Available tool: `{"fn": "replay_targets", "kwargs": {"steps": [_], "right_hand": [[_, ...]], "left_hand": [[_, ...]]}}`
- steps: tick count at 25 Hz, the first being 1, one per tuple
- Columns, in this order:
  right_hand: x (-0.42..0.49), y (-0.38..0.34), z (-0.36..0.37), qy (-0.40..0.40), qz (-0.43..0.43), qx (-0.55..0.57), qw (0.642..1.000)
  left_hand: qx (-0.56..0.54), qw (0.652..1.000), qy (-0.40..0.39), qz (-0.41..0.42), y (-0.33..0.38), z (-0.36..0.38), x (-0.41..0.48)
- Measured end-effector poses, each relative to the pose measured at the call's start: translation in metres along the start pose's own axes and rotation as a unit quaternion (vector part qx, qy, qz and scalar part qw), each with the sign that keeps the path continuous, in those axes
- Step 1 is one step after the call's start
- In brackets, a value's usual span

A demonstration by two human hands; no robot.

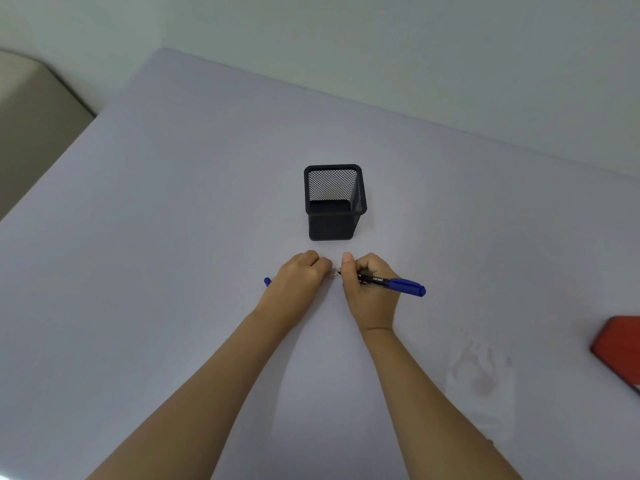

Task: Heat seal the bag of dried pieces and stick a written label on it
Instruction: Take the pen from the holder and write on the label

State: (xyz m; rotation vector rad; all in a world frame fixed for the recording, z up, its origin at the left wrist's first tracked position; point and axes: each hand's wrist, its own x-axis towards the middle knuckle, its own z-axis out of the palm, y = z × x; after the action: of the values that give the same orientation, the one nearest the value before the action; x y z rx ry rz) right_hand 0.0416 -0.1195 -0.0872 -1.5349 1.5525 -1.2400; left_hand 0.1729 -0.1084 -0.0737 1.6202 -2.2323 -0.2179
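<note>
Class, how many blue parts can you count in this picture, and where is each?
2. One is the blue end of the pen in the right hand; one small blue piece peeks out beside the left hand, mostly hidden.

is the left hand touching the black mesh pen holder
Apart. The head view shows a strip of bare table between the knuckles of the left hand and the base of the black mesh pen holder.
</note>
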Motion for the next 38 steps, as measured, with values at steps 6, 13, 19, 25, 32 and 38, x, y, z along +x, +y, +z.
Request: {"fn": "replay_targets", "kwargs": {"steps": [6, 13, 19, 25, 32, 38], "right_hand": [[0.001, 0.0, 0.002, -0.01, -0.005, 0.008, 1.0], [0.002, 0.002, 0.002, -0.029, 0.003, 0.005, 1.0], [0.002, 0.001, 0.003, -0.052, 0.01, -0.011, 0.999], [0.003, -0.001, 0.004, -0.06, 0.03, -0.007, 0.998], [0.002, 0.0, 0.005, -0.065, 0.034, 0.006, 0.997], [0.003, 0.0, 0.005, -0.06, 0.036, 0.0, 0.998]], "left_hand": [[-0.029, 0.999, 0.029, -0.02, 0.001, 0.003, -0.007], [-0.046, 0.994, 0.084, -0.054, 0.005, 0.007, -0.033], [-0.031, 0.996, 0.067, -0.057, 0.001, 0.017, -0.039], [-0.037, 0.995, 0.07, -0.058, 0.0, 0.018, -0.04], [-0.046, 0.995, 0.067, -0.063, 0.0, 0.018, -0.039], [-0.043, 0.995, 0.065, -0.066, 0.0, 0.018, -0.038]]}}
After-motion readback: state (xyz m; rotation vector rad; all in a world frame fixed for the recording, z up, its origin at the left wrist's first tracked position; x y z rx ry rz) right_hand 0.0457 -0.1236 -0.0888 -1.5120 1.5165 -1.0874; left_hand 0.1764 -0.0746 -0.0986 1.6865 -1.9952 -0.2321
